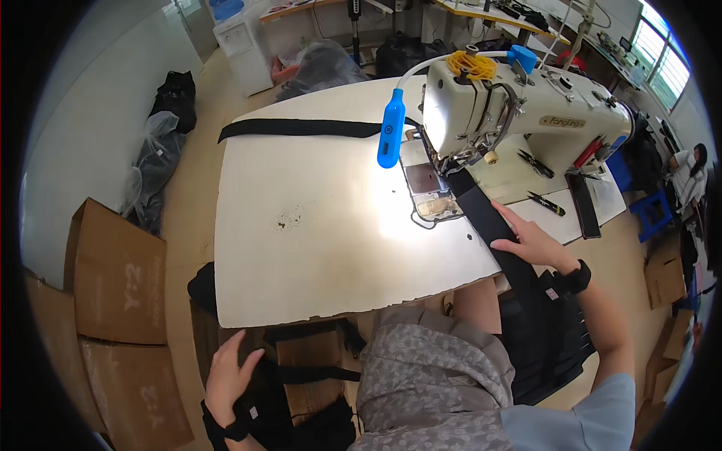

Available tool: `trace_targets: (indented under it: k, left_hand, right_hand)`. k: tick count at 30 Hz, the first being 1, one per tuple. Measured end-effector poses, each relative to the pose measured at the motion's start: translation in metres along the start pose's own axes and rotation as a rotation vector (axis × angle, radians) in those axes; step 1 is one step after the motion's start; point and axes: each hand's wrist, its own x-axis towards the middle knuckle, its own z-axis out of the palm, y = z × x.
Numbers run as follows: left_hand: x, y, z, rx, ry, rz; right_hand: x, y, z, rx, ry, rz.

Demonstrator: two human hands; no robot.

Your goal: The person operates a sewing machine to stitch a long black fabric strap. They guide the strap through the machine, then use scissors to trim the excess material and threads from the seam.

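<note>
Strap, black and wide, runs from under the needle area of the sewing machine diagonally down the white table to its near edge, where it joins a stack of black webbed pieces hanging beside my lap.

I see my right hand lying flat on the strap near the table edge. Its fingers are extended and close together, palm down, pressing the strap onto the tabletop; it pinches nothing. A black band sits on that wrist.

My left hand is below the table's near left corner, well apart from the machine. The fingers are spread and slightly curled over a pile of black straps down by my left side. It touches the pile, but I cannot tell whether it grips any piece.

A second black strap lies flat along the far edge of the table, reaching toward the machine. A blue lamp on a white gooseneck hangs in front of the machine head and lights the plate area. Yellow thread is bunched on top of the machine. Two black snips lie on the machine bed to the right of the strap.

Cardboard boxes stand on the floor at left, with dark bags along the wall beyond them.
</note>
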Motion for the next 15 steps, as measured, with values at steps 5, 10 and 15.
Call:
trace_targets:
  k: [5,10,15]
  left_hand:
    - [0.008,0.151,-0.034,-0.001,-0.248,0.77]
    - [0.111,0.198,-0.01,0.271,-0.135,0.902]
    - [0.231,0.208,0.069,0.476,0.292,1.167]
  right_hand:
    - [-0.023,-0.006,0.004,0.337,-0.076,0.067]
    - [-0.028,0.021,-0.033,-0.162,-0.06,-0.395]
    - [-0.031,0.042,-0.085,-0.077,-0.315,0.176]
